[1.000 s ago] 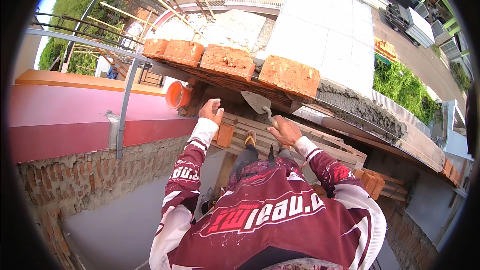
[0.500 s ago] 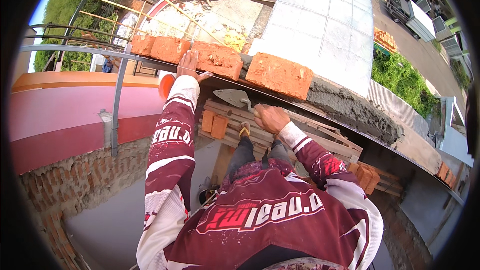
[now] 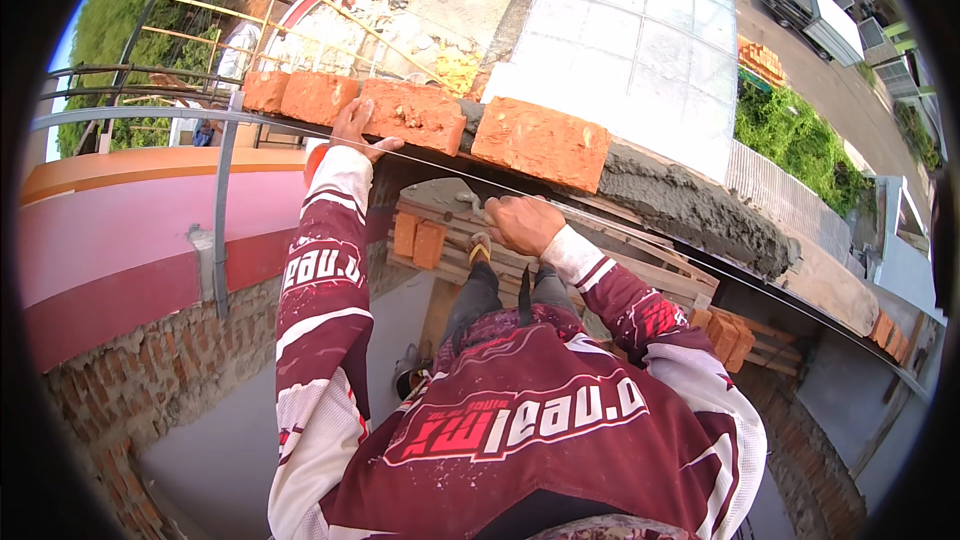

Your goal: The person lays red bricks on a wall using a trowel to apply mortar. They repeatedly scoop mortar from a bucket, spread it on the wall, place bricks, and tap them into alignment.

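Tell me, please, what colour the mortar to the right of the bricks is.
The mortar is grey, best seen in the head view.

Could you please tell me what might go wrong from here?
The left hand rests against the row of bricks, so uneven pressure might nudge one out of line.

The right hand, gripping the trowel, is close to the taut string; a careless lift could snag or shift it.

Two loose bricks sit on the slatted planks near a sandalled foot, so a sidestep could perhaps cause a stumble.
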Motion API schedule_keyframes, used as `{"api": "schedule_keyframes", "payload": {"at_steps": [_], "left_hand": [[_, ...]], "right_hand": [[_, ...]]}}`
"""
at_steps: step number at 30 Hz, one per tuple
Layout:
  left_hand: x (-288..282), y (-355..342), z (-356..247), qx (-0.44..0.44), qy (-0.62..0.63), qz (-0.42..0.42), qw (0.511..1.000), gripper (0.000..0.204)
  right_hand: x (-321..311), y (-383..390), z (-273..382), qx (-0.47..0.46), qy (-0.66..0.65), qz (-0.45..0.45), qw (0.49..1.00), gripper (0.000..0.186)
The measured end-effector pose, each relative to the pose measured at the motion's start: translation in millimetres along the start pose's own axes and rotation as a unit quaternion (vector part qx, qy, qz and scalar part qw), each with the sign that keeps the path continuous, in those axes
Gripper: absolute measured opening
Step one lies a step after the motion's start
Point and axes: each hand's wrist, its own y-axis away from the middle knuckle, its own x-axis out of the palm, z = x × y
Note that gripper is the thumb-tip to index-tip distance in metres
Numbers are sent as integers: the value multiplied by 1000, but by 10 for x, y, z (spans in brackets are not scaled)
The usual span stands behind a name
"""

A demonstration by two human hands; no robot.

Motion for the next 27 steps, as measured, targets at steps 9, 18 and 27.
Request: {"api": "schedule_keyframes", "payload": {"at_steps": [9, 18, 27], "left_hand": [[-20, 55, -91, 9, -16, -22, 1000, 89], [-34, 47, -181, -21, -29, -13, 999, 89], [-40, 81, -215, -52, -56, 24, 997, 99]], "right_hand": [[-202, -61, 96, 57, 10, -17, 998, 22], [-71, -24, 101, 101, -34, -9, 994, 32], [-45, -12, 175, 117, -71, 30, 990, 33]]}}
